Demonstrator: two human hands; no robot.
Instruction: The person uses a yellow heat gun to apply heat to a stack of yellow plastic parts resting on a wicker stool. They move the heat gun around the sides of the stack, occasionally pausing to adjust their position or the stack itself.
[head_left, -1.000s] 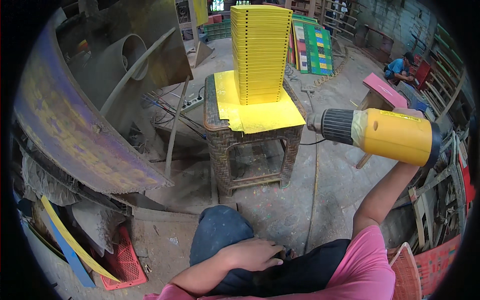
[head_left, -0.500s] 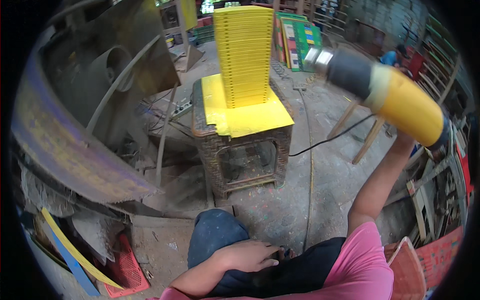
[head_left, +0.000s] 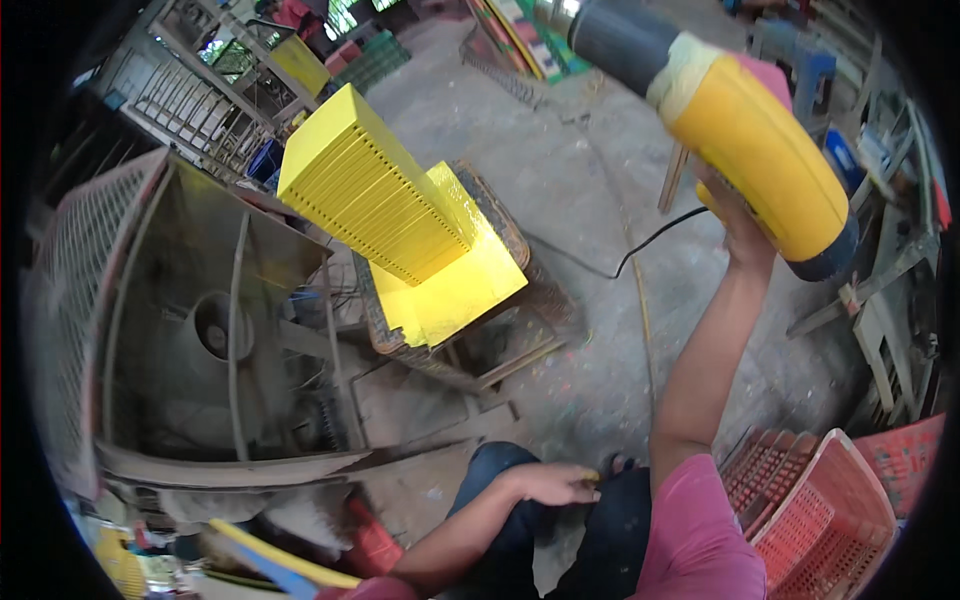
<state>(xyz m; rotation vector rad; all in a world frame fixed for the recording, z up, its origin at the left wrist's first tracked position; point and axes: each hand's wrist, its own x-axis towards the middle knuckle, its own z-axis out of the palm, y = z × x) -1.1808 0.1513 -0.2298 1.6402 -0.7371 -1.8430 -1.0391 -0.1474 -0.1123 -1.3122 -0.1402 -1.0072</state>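
My right hand [head_left: 740, 225] is raised on the right, its fingers wrapped round a yellow heat gun [head_left: 765, 155]. The gun has a black front collar, with pale tape behind it, and points up and left. A black cord [head_left: 655, 250] trails from it. Left of the gun, a tall stack of thin yellow pieces [head_left: 375, 195] with notched edges stands on a yellow sheet [head_left: 455, 295]. Both rest on a woven-pattern stool [head_left: 510, 230]. My left hand [head_left: 555, 484] lies over my knee, fingers stretched out; a small yellowish spot shows beside the fingertips.
A dusty metal housing with a round opening [head_left: 215, 325] stands at left. Red plastic baskets [head_left: 820, 520] sit at lower right, below wooden frames [head_left: 880, 360]. Colourful boards [head_left: 520, 40] lean at the back. A pale cable [head_left: 640, 290] runs along the concrete floor.
The view has tilted and turned, so the stack appears slanted and further left. My right hand still holds the heat gun raised; my left hand stays at my knee.
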